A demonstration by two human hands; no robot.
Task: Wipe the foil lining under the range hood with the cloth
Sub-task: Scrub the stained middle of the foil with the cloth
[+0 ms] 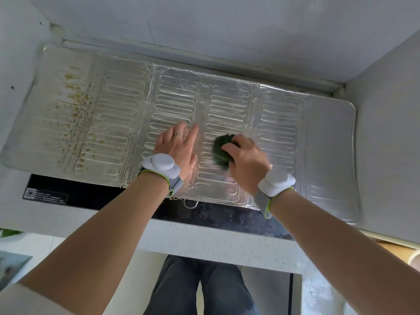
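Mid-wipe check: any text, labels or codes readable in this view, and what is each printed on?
No text can be read.
Label sticker on the black panel below the foil lining: it carries a QR-style square and several lines of print, all too small and blurred to read.
Foil lining, green cloth, both wristbands: no visible print.

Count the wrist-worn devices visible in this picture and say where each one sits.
2. One wrist device sits on the left wrist, behind the left hand resting flat on the foil lining. The other sits on the right wrist, behind the right hand gripping the green cloth.
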